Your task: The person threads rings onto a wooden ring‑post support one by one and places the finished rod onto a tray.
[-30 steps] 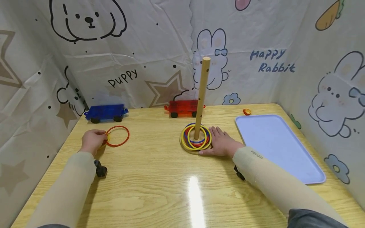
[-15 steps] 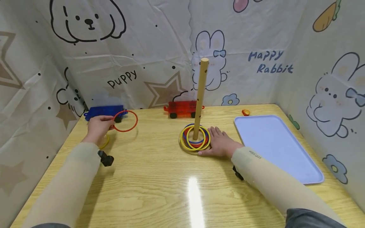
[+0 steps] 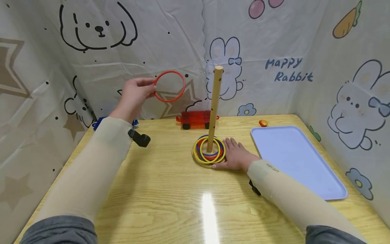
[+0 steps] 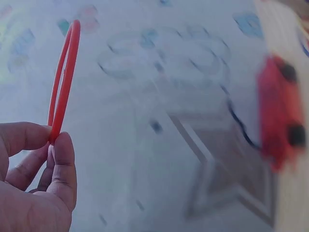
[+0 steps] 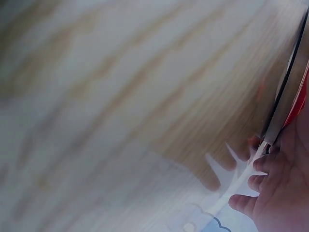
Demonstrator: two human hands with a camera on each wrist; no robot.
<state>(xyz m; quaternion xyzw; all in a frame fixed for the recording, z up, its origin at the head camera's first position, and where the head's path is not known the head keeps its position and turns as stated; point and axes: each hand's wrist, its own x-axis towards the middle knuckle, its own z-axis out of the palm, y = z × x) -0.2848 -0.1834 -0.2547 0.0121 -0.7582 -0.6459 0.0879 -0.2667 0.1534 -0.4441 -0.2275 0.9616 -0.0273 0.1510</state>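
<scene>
Thumb and fingertips of my left hand (image 3: 135,95) pinch a thin red ring (image 4: 66,82) by its edge. In the head view it is raised in front of the patterned cloth, left of the wooden peg (image 3: 215,101). Several yellow, blue and red rings (image 3: 211,158) lie stacked around the foot of the peg, on its round wooden base (image 3: 201,164). My right hand (image 3: 235,157) rests against the right side of that base with fingers extended. The right wrist view shows the hand (image 5: 285,183) beside the base's edge.
A red toy wagon (image 3: 195,119) stands behind the peg. The blue toy wagon (image 3: 96,124) at back left is mostly hidden by my left arm. A lavender tray (image 3: 292,159) lies on the right, with a small orange piece (image 3: 263,123) behind it. Patterned cloth encloses the table.
My left hand has picked the red ring off the table and carried it up and right. The yellow ring seen beside it earlier is out of sight. My right hand has stayed in place.
</scene>
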